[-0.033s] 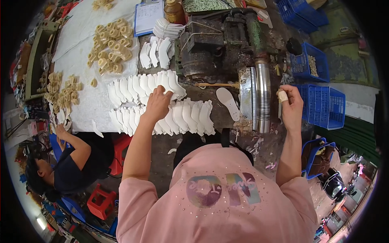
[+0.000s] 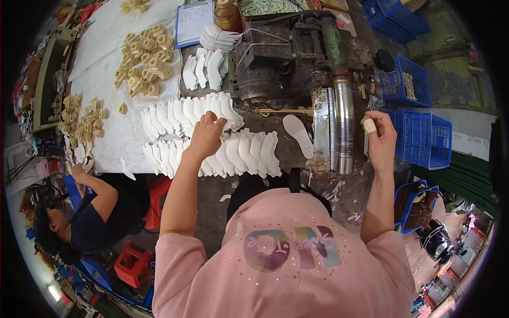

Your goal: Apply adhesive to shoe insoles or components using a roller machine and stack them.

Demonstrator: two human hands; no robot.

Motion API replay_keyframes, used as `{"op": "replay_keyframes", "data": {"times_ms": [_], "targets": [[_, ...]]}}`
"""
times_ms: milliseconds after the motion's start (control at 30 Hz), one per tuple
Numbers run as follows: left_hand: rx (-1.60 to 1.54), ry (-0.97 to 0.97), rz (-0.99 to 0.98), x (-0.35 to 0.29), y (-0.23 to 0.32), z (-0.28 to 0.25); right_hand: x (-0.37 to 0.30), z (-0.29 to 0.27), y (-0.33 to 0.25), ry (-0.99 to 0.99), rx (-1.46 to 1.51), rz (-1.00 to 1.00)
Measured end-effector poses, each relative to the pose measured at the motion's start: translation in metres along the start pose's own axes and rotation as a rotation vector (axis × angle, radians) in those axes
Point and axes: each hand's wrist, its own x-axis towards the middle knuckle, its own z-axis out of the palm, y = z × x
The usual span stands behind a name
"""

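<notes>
Two rows of curved white pieces lie overlapped on the table: the far row (image 2: 177, 115) and the near row (image 2: 246, 152). My left hand (image 2: 205, 139) rests on them, its fingers apart and touching the right part of the far row. Under the palm, the pieces are hidden. To the right of a shiny metal roller (image 2: 344, 127) on the machine, my right hand (image 2: 383, 139) is closed, thumb against bent fingers. A pale wrap (image 2: 369, 125) covers its thumb. A thin pale strip shows just below the fingertips; whether they grip it is unclear. Between the hands lies a white insole (image 2: 298, 135).
A dark, greasy machine (image 2: 265, 63) stands beyond the insole. Cream-coloured blocks (image 2: 146, 61) are heaped at far left, near a clipboard (image 2: 194, 24) and a brown bottle (image 2: 228, 15). Blue crates (image 2: 427, 140) line the right. A co-worker (image 2: 95, 212) sits at left near red stools (image 2: 133, 264).
</notes>
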Motion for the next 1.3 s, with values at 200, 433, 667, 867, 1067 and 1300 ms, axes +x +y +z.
{"op": "replay_keyframes", "data": {"times_ms": [200, 433, 667, 867, 1067, 1300], "targets": [[-0.797, 0.187, 0.102, -0.004, 0.06, -0.05, -0.02, 0.03, -0.054, -0.136, 0.09, -0.193], [-1.976, 0.08, 0.287, -0.02, 0.168, -0.064, -0.039, 0.102, -0.074, -0.071, -0.059, -0.536], [-1.686, 0.41, 0.173, -0.013, 0.196, -0.053, -0.034, 0.088, -0.067, 0.039, -0.086, -0.597], [-1.295, 0.298, 0.012, -0.013, 0.159, -0.047, 0.009, -0.009, -0.048, -0.1, -0.3, -0.4], [-0.695, 0.195, 0.366, -0.007, 0.203, -0.032, 0.013, -0.033, -0.013, -0.394, -0.716, -0.135], [-0.697, 0.137, 0.249, -0.013, 0.196, -0.038, 0.009, -0.017, 0.002, -0.132, -0.274, -0.15]]}}
